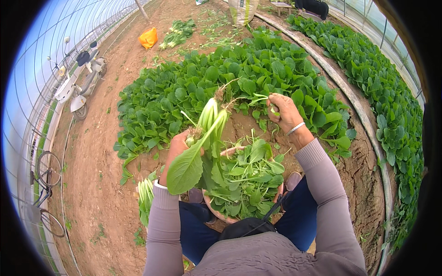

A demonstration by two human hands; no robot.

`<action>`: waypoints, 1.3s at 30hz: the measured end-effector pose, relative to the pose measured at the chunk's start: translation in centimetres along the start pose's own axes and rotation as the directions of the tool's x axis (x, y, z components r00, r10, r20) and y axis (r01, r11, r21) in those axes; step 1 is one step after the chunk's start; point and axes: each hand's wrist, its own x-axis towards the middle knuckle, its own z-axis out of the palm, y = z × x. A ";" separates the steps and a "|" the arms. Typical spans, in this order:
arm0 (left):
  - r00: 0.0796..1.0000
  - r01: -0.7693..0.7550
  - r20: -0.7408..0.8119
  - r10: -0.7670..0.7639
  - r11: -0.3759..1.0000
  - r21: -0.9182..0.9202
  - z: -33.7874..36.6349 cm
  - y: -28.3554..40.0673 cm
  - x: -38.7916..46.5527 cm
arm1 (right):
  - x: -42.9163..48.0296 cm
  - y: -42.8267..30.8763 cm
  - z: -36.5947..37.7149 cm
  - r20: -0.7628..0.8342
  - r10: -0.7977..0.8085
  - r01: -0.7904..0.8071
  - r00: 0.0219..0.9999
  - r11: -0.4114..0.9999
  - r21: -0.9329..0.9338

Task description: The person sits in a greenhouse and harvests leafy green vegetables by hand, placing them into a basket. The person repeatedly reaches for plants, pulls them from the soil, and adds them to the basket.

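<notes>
My left hand [180,146] is closed around several leafy green plants [210,120] with pale stems, their rooty ends pointing up and away from me. One broad leaf hangs over my left wrist. To the right, my right hand [281,110] pinches a few thin green stems [259,99] between thumb and fingers. Below both hands, between my knees, a round pinkish basin [226,219] holds a heap of loose leaves and small stems [253,176]. Beside my left forearm lies a bundle of pale-stemmed greens [145,196] on the ground.
A dense bed of leafy greens [207,79] grows just ahead. A long pale hose or pipe [340,81] curves along its right side, with another planted strip [386,89] beyond. Ahead lie an orange bag [148,38], harvested greens [179,32] and a large sack [242,12]. A scooter [83,82] stands left.
</notes>
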 end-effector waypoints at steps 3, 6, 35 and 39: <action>0.991 -0.027 -0.128 0.039 0.995 0.094 -0.8 -0.8 0.7 | 0.8 -1.7 -2.6 0.004 -0.072 0.071 0.997 0.984 -0.166; 0.939 -0.107 -0.265 0.219 0.919 0.378 -0.2 -2.3 1.7 | 0.1 1.1 -3.0 0.195 0.107 0.181 0.975 0.133 -0.974; 0.992 -0.075 0.079 0.102 0.953 -0.293 6.7 1.5 1.1 | -2.2 1.8 3.5 0.568 0.091 0.033 0.818 0.978 -0.205; 0.994 -0.112 -0.029 0.110 0.909 -0.402 7.0 0.2 1.5 | -1.9 2.8 4.7 0.409 -0.098 0.236 0.907 0.924 -0.301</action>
